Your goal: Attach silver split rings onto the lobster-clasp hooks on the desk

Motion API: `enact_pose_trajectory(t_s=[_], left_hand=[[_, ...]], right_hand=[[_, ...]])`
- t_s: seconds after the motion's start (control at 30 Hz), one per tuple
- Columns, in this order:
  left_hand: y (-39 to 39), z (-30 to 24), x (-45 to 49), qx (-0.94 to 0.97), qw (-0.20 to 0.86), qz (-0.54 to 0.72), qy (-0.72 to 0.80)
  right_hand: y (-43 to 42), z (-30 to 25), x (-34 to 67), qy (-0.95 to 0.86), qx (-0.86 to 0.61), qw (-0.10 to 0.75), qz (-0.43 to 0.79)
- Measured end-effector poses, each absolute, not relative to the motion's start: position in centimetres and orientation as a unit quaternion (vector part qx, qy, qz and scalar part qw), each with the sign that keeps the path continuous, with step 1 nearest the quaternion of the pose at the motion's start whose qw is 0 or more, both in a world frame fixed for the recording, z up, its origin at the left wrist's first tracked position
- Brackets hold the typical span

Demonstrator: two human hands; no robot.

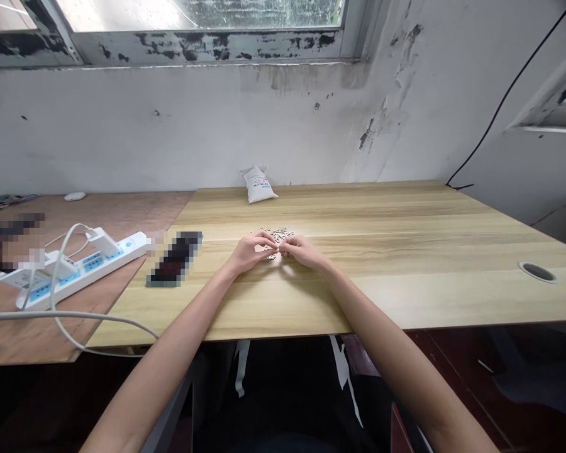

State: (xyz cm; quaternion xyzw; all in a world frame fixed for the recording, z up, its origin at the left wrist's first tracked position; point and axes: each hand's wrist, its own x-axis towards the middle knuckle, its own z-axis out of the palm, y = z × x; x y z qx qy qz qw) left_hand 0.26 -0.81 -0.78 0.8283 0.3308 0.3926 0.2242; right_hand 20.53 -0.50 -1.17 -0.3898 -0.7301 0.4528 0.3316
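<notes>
A loose pile of small shiny metal pieces (283,233) lies on the light wooden table (382,251); some look like rings or clasps, too small to tell. My left hand (251,253) and my right hand (302,250) meet at the near side of the pile. Thumb and fingers of each hand are pinched together, fingertips almost touching one another. Whatever sits between them is too tiny to name. A few more bits show beneath my left fingers.
A white printed packet (259,184) rests near the wall behind the pile. To the left lie a blurred dark phone-like object (175,259) and a white power strip (87,270) with plugs and a looping white cable (108,319). A round grommet (538,272) is at right.
</notes>
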Motion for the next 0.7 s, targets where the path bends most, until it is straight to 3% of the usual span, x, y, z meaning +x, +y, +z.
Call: enact_pose_trajectory(t_s=[0.4, 0.7], left_hand=[[-1.6, -0.3, 1.8, 0.871, 0.026, 0.316, 0.375], [-1.4, -0.4, 1.1, 0.85, -0.043, 0.276, 0.447]], right_hand=[[-0.6, -1.6, 19.1, -0.71, -0.501, 0.398, 0.292], [-0.3, -1.1, 20.0, -0.717, -0.469, 0.411, 0.31]])
